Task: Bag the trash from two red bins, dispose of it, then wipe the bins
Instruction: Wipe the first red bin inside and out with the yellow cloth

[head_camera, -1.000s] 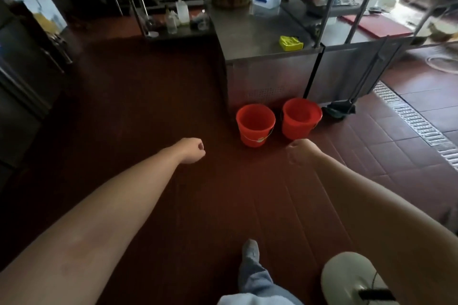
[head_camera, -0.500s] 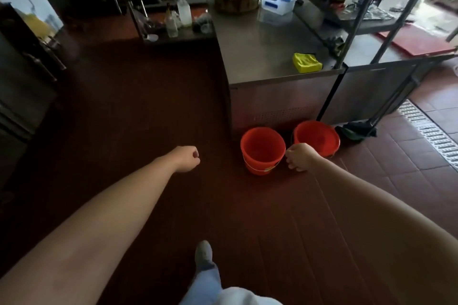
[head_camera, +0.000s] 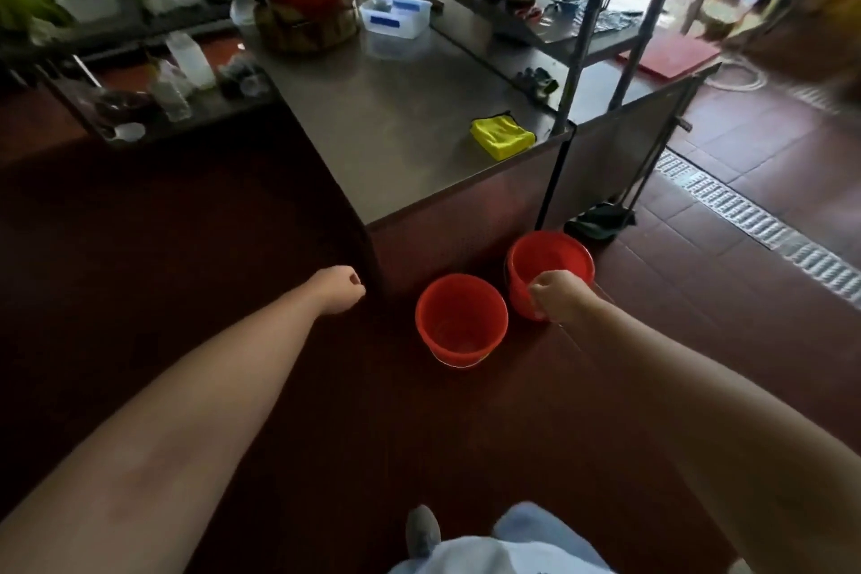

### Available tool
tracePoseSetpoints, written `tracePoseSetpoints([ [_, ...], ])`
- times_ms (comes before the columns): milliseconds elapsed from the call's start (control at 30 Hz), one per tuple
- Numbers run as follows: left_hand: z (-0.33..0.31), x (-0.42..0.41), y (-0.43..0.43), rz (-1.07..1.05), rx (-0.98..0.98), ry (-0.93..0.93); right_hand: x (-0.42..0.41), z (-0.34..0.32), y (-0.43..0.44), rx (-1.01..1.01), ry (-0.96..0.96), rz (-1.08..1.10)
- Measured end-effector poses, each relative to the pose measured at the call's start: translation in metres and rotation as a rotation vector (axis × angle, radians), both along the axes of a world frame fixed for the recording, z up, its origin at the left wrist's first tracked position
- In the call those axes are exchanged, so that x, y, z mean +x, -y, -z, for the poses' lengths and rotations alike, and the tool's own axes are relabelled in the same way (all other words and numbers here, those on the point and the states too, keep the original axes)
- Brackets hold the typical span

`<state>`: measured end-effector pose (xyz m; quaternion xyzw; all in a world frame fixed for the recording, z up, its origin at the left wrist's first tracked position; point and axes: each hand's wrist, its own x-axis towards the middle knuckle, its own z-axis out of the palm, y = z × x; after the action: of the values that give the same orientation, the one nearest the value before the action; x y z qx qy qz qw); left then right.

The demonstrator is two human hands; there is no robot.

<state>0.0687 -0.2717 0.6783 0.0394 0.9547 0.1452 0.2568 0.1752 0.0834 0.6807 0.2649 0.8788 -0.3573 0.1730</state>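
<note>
Head view: left hand (head_camera: 338, 289) and right hand (head_camera: 556, 296) are both curled into empty fists. One red bin (head_camera: 447, 308) stands on the floor between them. The second bin (head_camera: 550, 253) is just beyond the right hand, tucked against the desk (head_camera: 396, 131), probably to catch scraps.

Open floor (head_camera: 186, 270) lies to our left, wide enough for either arm to swing. Ahead, the steel counter (head_camera: 405, 131) ends in a corner just behind the two red bins and walls off their far side. We find the left bin (head_camera: 461, 322) unobstructed from above, its mouth uncovered. The right bin (head_camera: 550, 254) stands just beside it; we cannot tell whether they touch, and our right hand (head_camera: 556, 296) hides its near rim. A dark mop head (head_camera: 601, 219) and the rack posts (head_camera: 579, 61) crowd the space behind it. Farther right, the tiles run unblocked to the drain grate (head_camera: 745, 219).
</note>
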Motion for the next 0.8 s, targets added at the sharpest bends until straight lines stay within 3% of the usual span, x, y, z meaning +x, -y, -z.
tracePoseSetpoints([
  [133,-0.002,-0.056,-0.040,0.132,0.019,-0.020,-0.023,0.007,-0.020,-0.017,-0.001,0.133],
  [233,0.008,-0.093,-0.075,0.243,-0.008,0.001,-0.044,0.017,-0.041,-0.145,0.007,0.235],
  [400,0.014,-0.150,-0.130,0.328,-0.007,-0.008,-0.091,0.032,-0.080,-0.119,-0.063,0.320],
  [600,0.026,-0.204,-0.171,0.335,-0.033,0.057,-0.154,0.059,-0.115,-0.215,0.044,0.323],
  [800,0.066,-0.248,-0.202,0.189,0.063,0.124,-0.199,0.093,-0.132,-0.239,0.147,0.308],
])
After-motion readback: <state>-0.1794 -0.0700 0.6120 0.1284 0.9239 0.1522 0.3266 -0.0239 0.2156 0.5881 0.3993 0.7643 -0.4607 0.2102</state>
